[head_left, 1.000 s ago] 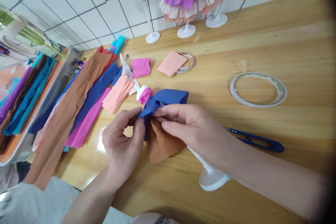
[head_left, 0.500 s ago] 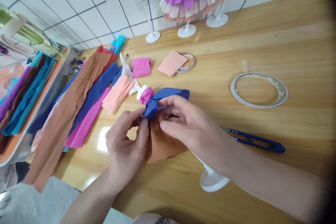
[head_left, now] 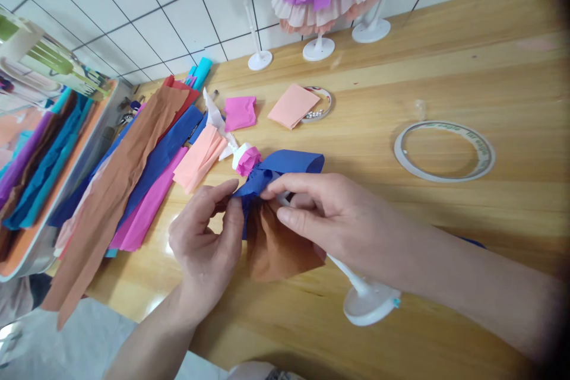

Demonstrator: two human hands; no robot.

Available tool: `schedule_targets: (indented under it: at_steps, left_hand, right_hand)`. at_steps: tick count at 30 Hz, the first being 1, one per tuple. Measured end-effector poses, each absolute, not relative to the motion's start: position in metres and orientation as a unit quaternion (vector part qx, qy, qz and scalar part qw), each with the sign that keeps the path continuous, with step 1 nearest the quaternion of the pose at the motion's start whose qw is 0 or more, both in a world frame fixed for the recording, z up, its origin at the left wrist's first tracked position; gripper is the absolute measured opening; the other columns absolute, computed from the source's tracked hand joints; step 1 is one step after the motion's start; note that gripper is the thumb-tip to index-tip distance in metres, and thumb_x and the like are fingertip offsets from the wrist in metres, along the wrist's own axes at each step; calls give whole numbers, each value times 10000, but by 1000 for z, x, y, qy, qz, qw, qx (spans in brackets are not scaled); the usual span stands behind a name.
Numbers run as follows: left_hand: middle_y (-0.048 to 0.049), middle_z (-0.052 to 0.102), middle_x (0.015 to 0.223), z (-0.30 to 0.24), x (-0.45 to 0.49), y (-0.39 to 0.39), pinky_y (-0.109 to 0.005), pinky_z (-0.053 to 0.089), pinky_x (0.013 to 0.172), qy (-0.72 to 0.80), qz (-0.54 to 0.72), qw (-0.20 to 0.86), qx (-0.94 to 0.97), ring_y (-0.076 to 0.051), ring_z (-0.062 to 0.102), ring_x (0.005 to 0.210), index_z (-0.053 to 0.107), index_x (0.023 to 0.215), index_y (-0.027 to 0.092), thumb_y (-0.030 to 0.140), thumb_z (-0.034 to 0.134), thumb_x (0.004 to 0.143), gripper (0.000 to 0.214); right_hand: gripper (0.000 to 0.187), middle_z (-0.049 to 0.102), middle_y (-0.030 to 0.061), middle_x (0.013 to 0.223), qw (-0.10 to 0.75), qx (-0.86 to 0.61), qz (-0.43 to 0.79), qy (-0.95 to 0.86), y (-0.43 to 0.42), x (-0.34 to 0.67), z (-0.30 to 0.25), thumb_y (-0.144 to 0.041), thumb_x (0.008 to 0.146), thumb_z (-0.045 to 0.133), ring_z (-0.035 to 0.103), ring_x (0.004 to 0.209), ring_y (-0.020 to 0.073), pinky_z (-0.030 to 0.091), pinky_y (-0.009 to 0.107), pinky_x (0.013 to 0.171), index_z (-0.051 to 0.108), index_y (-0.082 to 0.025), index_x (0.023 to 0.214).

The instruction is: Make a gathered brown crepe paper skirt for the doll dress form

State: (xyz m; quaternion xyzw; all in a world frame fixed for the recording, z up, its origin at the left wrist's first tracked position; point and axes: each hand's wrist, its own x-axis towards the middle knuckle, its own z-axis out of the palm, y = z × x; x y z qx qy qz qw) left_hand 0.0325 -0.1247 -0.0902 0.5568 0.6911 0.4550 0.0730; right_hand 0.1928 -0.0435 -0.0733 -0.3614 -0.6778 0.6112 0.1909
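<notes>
A small white dress form lies tilted, its round base [head_left: 369,303] toward me and a pink paper bodice [head_left: 247,160] at its far end. Blue crepe paper [head_left: 294,161] wraps its middle, with a loose flap sticking out to the right. Below that hangs a brown paper skirt [head_left: 280,249]. My left hand [head_left: 207,231] pinches the blue paper's left edge between thumb and forefinger. Across the form lies my right hand [head_left: 329,211], fingers curled round its middle, forefinger tip on the blue paper; its other fingertips are partly hidden.
Crepe paper strips [head_left: 120,184] lie piled at left beside a tray [head_left: 104,124]. Folded pink paper [head_left: 240,113], peach paper [head_left: 294,105] and a tape roll [head_left: 445,177] lie beyond my hands. A ruffled paper dress [head_left: 329,6] stands by the tiled wall.
My left hand has drawn the blue paper's edge outward to the left. The form's base has shifted slightly right. My right forearm now covers most of the blue-handled snips.
</notes>
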Motion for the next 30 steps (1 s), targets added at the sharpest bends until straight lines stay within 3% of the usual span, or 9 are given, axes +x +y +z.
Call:
schedule_targets:
  at_steps: [4,9,17,22,30]
  left_hand:
    - [-8,655,789,-90,33,-124,-233,502,623,690,460,65,555,-112,602,668,692,969,196,138,603,813,189]
    - [0,642,759,-90,32,-124,-220,486,602,687,465,57,556,-105,586,650,694,956,195,119,603,804,193]
    - [-5,632,773,-91,32,-126,-222,504,619,679,454,73,572,-96,579,647,686,983,194,123,599,822,196]
    - [-6,630,766,-89,33,-126,-235,505,616,681,456,75,568,-105,579,641,686,983,194,132,601,824,190]
    - [-2,631,782,-92,35,-127,-225,489,597,664,468,90,576,-102,596,644,682,992,200,96,611,811,221]
  right_hand:
    - [247,721,-3,743,196,-358,664,-627,-42,191,-75,-116,757,525,638,640,152,471,256,547,726,-228,849]
    - [210,708,5,648,169,-394,633,-644,-40,191,-75,-88,711,553,638,608,174,470,271,529,722,-214,700]
    - [199,718,25,729,203,-392,719,-536,-43,186,-74,-97,732,543,667,727,208,515,332,674,707,-204,695]
    - [217,727,39,785,212,-330,830,-396,-48,182,-77,-122,755,533,677,794,206,508,381,828,729,-210,783]
    - [332,719,31,978,269,-319,822,-387,-60,180,-78,-100,732,541,641,984,201,487,348,896,682,-225,1006]
